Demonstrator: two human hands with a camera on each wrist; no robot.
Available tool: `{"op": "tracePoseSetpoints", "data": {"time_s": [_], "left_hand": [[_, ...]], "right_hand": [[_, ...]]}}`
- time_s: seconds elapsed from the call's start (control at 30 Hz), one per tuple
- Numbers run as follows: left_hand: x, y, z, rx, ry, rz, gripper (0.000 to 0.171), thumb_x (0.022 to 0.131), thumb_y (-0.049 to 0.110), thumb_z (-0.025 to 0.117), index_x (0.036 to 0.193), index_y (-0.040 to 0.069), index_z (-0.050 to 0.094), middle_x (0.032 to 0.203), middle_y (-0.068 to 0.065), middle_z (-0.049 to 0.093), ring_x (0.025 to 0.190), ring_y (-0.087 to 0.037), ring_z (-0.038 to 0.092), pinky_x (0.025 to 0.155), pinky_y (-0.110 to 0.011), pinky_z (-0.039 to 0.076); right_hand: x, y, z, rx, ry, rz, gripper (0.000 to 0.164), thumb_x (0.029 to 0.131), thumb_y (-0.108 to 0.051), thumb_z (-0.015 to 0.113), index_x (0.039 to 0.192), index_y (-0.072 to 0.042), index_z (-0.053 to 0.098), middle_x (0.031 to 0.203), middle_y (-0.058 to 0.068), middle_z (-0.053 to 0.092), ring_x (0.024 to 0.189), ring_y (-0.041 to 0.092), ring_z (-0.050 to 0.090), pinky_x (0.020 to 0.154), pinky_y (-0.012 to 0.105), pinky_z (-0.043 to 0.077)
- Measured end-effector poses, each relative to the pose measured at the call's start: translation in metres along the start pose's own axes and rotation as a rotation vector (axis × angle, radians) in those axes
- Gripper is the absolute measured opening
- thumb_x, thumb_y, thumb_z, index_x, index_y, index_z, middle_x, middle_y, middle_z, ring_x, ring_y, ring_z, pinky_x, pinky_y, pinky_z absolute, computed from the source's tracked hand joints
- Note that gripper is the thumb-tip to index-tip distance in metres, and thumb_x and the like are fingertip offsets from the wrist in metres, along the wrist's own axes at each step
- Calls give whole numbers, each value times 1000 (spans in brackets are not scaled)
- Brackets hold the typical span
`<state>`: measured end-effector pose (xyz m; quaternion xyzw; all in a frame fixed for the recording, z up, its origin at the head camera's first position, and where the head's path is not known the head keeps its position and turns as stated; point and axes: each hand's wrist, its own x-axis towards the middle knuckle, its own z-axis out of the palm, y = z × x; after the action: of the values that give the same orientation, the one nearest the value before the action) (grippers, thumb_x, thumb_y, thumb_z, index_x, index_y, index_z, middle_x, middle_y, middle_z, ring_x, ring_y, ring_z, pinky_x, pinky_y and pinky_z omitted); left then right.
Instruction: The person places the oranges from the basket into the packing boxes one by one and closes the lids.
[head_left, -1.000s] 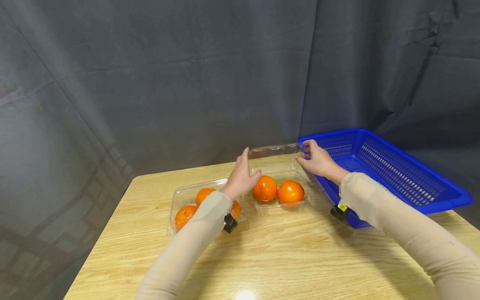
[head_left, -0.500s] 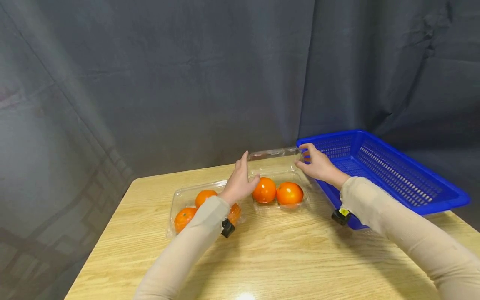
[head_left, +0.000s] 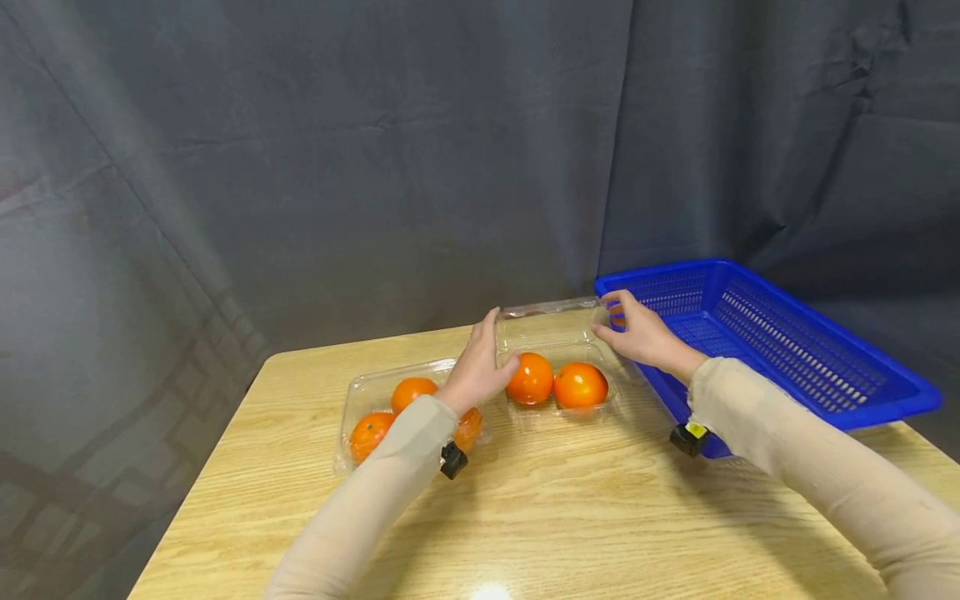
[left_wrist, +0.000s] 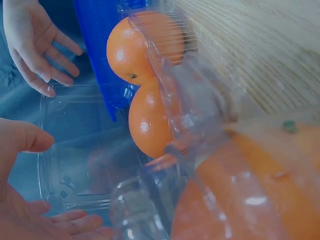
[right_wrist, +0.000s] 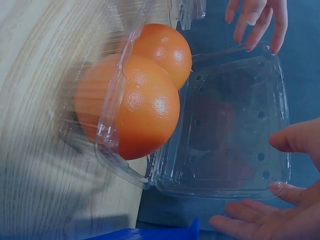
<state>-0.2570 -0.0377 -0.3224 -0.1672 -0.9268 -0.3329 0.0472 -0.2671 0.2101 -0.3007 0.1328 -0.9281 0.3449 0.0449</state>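
A clear plastic clamshell box stands mid-table with its lid raised at the back. Two oranges sit side by side in its base. At the lid's left edge is my left hand, fingers extended and thumb apart. My right hand is at the opposite edge, thumb on one side and spread fingers on the other. The right wrist view shows the thumb and a fingertip of the right hand right by the lid's outer rim. Left fingertips overlap the lid's far corner there.
Left of it stands another clear box with several oranges, partly hidden by my left forearm. A blue plastic basket fills the table's right side. A dark curtain hangs behind the wooden table.
The lid's upper edge has come down a little, tipping toward the oranges. Both hands have lowered slightly along with it. Boxes and basket stay where they were.
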Motion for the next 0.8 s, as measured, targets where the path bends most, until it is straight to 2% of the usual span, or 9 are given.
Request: {"op": "tracePoseSetpoints", "data": {"time_s": [0.5,0.8], "left_hand": [[-8,1,0,13,0,22,74,91,25,57,149,12,13,152,-16,26,134,-33,39,110,-46,37],[-11,-1,-1,9,12,49,67,90,22,57,146,9,21,150,-15,30,135,-31,38,112,-44,34]], "right_hand": [[-10,2,1,-46,58,-49,52,91,-17,56,132,8,34,131,37,42,119,51,46,98,59,41],[-16,-1,2,-97,86,-91,48,90,-14,56,127,10,38,132,35,43,118,50,47,98,58,41]]}}
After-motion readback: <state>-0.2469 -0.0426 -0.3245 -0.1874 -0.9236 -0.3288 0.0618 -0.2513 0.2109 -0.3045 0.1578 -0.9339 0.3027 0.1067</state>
